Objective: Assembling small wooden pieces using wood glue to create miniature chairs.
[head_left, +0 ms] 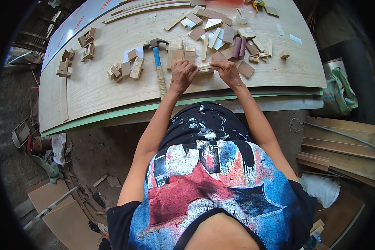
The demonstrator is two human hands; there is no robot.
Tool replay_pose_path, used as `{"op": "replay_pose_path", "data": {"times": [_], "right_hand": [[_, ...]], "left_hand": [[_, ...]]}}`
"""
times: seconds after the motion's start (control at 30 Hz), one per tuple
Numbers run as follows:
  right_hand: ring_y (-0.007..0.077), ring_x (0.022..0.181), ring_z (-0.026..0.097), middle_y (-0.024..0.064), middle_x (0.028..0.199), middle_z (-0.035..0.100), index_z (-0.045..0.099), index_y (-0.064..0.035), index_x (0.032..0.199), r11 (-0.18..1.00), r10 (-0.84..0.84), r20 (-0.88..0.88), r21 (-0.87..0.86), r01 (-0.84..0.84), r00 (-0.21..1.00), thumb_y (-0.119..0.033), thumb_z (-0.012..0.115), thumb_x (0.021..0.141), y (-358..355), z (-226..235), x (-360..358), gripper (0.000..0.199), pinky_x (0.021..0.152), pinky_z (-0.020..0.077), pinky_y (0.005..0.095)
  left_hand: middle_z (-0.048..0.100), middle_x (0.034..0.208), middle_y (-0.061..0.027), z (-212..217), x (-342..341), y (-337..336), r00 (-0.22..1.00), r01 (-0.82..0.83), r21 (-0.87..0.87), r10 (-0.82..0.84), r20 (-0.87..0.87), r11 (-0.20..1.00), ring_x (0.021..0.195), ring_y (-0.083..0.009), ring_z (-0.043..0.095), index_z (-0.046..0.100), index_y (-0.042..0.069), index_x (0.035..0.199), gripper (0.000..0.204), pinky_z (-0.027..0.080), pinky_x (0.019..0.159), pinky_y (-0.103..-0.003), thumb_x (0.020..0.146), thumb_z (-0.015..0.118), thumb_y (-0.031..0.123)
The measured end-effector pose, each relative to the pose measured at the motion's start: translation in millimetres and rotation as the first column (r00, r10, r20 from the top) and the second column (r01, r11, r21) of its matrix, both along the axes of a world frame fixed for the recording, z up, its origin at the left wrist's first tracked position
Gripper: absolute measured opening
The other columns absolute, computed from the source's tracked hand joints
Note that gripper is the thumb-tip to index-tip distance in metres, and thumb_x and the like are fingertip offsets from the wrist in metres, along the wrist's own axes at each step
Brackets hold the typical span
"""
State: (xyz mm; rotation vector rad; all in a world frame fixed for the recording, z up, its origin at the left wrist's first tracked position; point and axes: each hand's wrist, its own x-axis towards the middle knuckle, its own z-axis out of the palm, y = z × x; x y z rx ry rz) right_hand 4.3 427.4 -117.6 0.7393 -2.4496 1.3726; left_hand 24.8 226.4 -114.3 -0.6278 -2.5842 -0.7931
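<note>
Close to the front edge of the table, my left hand (183,76) and my right hand (226,72) grip opposite ends of a small light wood piece (204,68). Both hands have their fingers closed, and the fingers partly cover the piece. Just beyond my left hand lie upright-grained wood blocks (175,46). A hammer (157,56) with a blue neck and a worn pale grip rests left of that hand, its head pointing away. Past my right hand are a flat brown wood offcut (245,69) and two dark reddish cylinders (239,48).
A heap of wood offcuts (214,25) covers the back middle of the table (100,91). Small joined wood assemblies (87,51) stand at the left. Several loose blocks (136,67) lie left of the hammer. A yellow tape measure (258,4) is at the far right, and boards (341,141) are stacked below.
</note>
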Motion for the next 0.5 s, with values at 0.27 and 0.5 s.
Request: {"op": "replay_pose_path", "data": {"times": [0.27, 0.5], "right_hand": [[0.0265, 0.078, 0.060, 0.0150, 0.087, 0.061, 0.060, -0.0001, 0.092, 0.999, -0.013, 0.053, 0.032, 0.012, 0.998, -0.001, 0.061, 0.068, 2, 4, 4, 0.024, 0.068, 0.0472, 0.0299], [0.0252, 0.075, 0.061, 0.0153, 0.086, 0.061, 0.059, 0.0011, 0.094, 0.999, -0.039, 0.018, 0.030, 0.039, 0.999, 0.000, 0.061, 0.068, 0, 10, 7, 0.026, 0.066, 0.0477, 0.0297]], "left_hand": [[0.058, 0.085, -0.0043, 0, 1, -1, 1.000, 0.011, -0.001, -0.011, 0.012, 1.000, 0.098, -0.0244, 0.049, 0.060, 0.012, 0.083, 0.018, 0.030, 0.084, -0.038, 0.070, 0.064, 0.023], [0.057, 0.091, -0.0060, -4, 1, -2, 1.000, -0.013, 0.004, 0.013, 0.019, 1.000, 0.099, -0.0249, 0.048, 0.060, 0.011, 0.090, 0.025, 0.030, 0.085, -0.038, 0.069, 0.064, 0.023]]}}
